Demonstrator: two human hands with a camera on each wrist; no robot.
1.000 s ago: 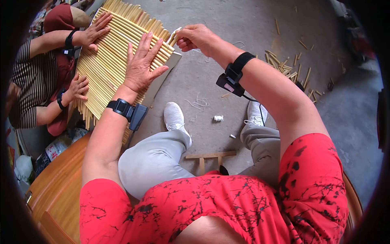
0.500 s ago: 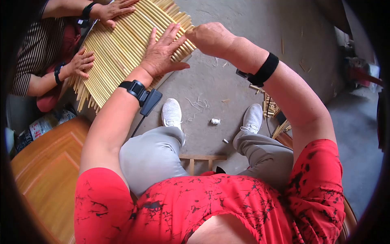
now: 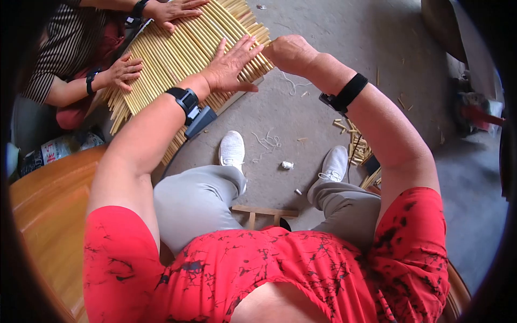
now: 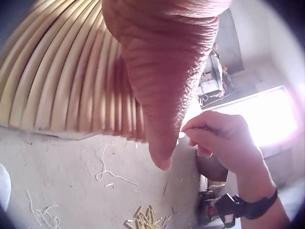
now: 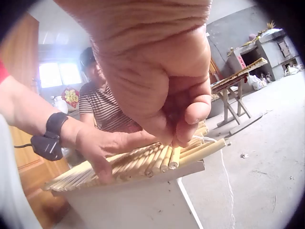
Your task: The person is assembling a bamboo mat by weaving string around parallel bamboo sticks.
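Grey floor [image 3: 301, 118], offcuts [image 3: 358, 148] about; sticks [image 3: 172, 54] side by side on the bench [image 5: 128, 205]. Left hand [image 3: 229, 67] open flat on them, right hand [image 3: 291, 54] grip nearly closed, pinching string [image 5: 204, 138] I think. Looks like edge tying, so next pull wants steady tension

White shoes [image 3: 231, 149], wooden crosspiece [image 3: 265, 211], white wad [image 3: 287, 165]

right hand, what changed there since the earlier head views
The right hand has rolled over beside the mat's corner, its back now up, hiding the fingers. The left hand stays spread on the stick mat, as do the other person's hands.
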